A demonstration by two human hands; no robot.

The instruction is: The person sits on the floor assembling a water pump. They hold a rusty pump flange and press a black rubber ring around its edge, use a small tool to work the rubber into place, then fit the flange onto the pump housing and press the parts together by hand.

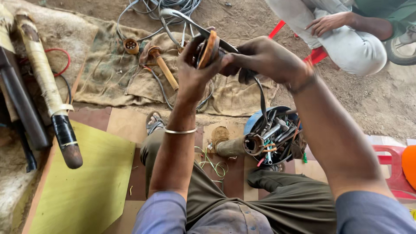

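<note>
Blue-grey sleeves [173,212] fill the bottom edge, with olive trousers [260,203] of the seated person between them, over a floor of brown and tan squares.

Far left: a long pale cylinder with a black, rust-tipped end [47,91] lies slantwise, beside a dark pipe [21,108]. A yellow-green sheet [82,182] lies flat below them. A red wire loop [63,60] shows on the pale mat behind.

Left of centre: burlap sacking [112,73] spread on the dirt. On it, a small round copper-coloured part [131,46] and a wooden-handled tool [164,69], with grey cables [160,11] coiled above. A sandalled foot [154,122] shows at the sacking's near edge.

Centre, raised: left hand [193,69], metal bangle on the wrist, fingers curled around a rusty orange disc-shaped part [209,49], held on edge well above the floor. Right hand [264,58] touching it from the other side, fingers closed on the dark handles of pliers [216,37] whose nose reaches across the disc. How tightly the tool bites the disc cannot be told.

Below the hands: loose green wire [212,164] on the floor, and a rusty tube [234,146] lying on its side against a blue tub of mixed hand tools [273,134].

Right: another person crouches, pale trousers [346,39], one hand [327,22] resting on the knee, on a red stool [318,54]. A red plastic stool [390,167] sits at the right edge, an orange object [409,164] touching it.
</note>
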